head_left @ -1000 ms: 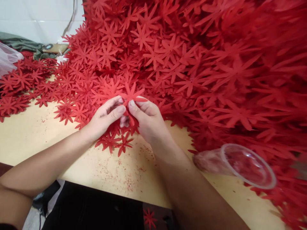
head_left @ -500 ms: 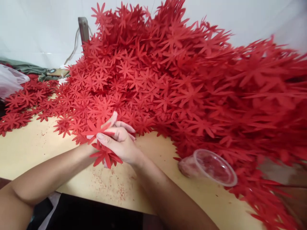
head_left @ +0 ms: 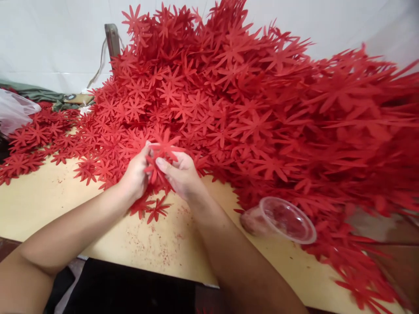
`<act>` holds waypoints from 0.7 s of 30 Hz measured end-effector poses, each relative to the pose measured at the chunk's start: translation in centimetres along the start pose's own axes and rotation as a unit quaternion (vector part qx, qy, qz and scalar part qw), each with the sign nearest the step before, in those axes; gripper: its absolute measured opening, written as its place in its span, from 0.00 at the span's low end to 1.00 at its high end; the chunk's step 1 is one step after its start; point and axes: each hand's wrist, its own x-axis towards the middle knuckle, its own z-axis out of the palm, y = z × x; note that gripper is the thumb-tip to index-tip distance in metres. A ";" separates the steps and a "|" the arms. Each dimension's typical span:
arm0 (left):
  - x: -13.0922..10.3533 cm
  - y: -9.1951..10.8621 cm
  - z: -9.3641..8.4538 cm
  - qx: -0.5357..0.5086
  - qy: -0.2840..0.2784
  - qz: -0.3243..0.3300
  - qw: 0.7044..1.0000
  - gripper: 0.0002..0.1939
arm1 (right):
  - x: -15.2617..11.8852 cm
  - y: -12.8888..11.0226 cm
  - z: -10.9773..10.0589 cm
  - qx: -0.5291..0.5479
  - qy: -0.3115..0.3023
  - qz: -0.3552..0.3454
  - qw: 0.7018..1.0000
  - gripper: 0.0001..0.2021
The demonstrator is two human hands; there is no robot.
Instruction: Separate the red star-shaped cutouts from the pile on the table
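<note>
Both hands meet over the table in front of a big heap of red flower-shaped cutouts [head_left: 196, 109]. My right hand [head_left: 183, 174] pinches a red flower cutout [head_left: 166, 148], thumb on top and fingers behind. On its left side, my left hand [head_left: 139, 170] is closed around the edge of the same cutout and others under it; its fingertips are partly hidden by petals. Below the hands, a few loose red flower cutouts [head_left: 157, 209] lie on the table.
A clear plastic cup [head_left: 288, 220] lies tipped on the table [head_left: 98, 226] at the right. Red crumbs are scattered near the front edge. At the far left are a white plastic bag [head_left: 16, 109] and green cloth [head_left: 32, 93]. A wooden post [head_left: 113, 41] stands behind the heap.
My hands have drawn apart from their crossed, overlapping position and moved up and slightly right, the cutout now held between them. Flower cutouts now show lying on the table below.
</note>
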 end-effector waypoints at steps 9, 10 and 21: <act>-0.9 -0.3 -0.5 0.072 -0.071 0.041 0.994 0.15 | 0.8 0.6 -1.8 -0.132 0.199 -0.035 0.970 0.13; -0.9 -0.5 -0.5 0.075 -0.073 0.040 0.994 0.17 | 0.7 0.6 -1.8 -0.159 0.208 -0.038 0.965 0.14; 0.2 -1.1 -1.8 0.069 -0.001 0.053 0.996 0.08 | 0.3 1.6 -0.8 -0.160 0.135 -0.009 0.978 0.24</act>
